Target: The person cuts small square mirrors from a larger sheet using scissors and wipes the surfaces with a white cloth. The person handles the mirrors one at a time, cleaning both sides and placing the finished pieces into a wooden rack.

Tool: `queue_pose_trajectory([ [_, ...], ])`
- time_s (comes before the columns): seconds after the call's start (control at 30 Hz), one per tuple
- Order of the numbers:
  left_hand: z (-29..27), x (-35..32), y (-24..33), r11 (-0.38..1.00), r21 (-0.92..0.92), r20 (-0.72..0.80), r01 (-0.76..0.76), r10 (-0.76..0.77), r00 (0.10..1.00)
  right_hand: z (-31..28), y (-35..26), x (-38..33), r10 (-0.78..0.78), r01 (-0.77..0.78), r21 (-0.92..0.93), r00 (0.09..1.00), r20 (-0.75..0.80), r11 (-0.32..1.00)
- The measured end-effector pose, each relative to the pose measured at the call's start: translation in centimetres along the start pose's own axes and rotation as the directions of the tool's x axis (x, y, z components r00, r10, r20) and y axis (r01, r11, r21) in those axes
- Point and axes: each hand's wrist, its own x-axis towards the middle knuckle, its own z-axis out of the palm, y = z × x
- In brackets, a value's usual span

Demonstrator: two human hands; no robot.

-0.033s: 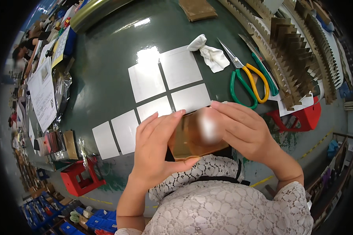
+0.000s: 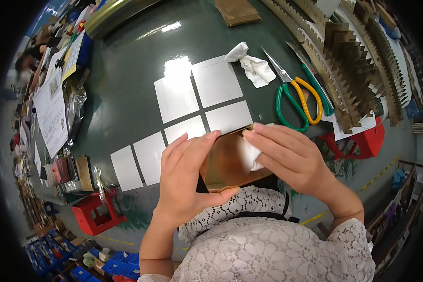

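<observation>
A: Both hands up close to the chest. The left hand (image 2: 185, 181) has a firm grip on a shiny gold-brown card (image 2: 225, 164), thumb under its lower edge, fingers over the top-left edge.

B: And the right hand (image 2: 291, 157)?

A: Fingers flat on the card's face, pressing a small white cloth (image 2: 250, 152) against it. So the grip there is pinning the cloth, with the card held under it.

B: Where does the card sit against the desk?

A: Lifted off the dark green desk (image 2: 127, 75), at its near edge, tilted toward the person. Its top edge overlaps the nearest of the white rectangular sheets (image 2: 216, 82) laid in a grid on the desk.

B: Beyond the card?

A: Farther from the card than the sheets, a crumpled white rag (image 2: 254, 68). To the card's upper right, scissors with green and yellow handles (image 2: 296, 96), blades pointing away. Past those, stacks of saw-toothed brown card strips (image 2: 348, 56).

B: Anything lower down?

A: A red plastic stool (image 2: 96, 211) to the card's lower left, another red stool (image 2: 362, 141) to its right. A brown folded piece (image 2: 237, 11) at the far edge of the desk.
</observation>
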Motion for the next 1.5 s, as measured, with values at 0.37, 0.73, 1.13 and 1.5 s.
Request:
queue_pose_trajectory([
  [0.37, -0.6, 0.8, -1.1, 0.999, 0.012, -0.015, 0.046, -0.046, 0.999, -0.4, -1.9, -5.4, 0.213, -0.208, 0.165, 0.977, -0.013, 0.964],
  [0.73, -0.9, 1.2, 0.5, 0.995, -0.095, 0.187, -0.014, 0.032, 0.982, -2.2, 0.0, -3.9, 0.609, -0.472, 0.469, 0.768, -0.197, 0.747],
  [1.13, -2.6, 2.0, 2.0, 0.986, -0.149, 0.324, -0.070, 0.116, 0.939, -1.2, 0.0, -1.8, 0.343, -0.421, 0.681, 0.904, 0.257, 0.599],
  [1.5, 3.0, -2.7, 0.7, 0.184, -0.934, 0.248, 0.307, -0.287, 0.925, 2.7, -3.6, -1.9, 0.745, -0.437, 0.869, 0.494, 0.449, -0.234],
])
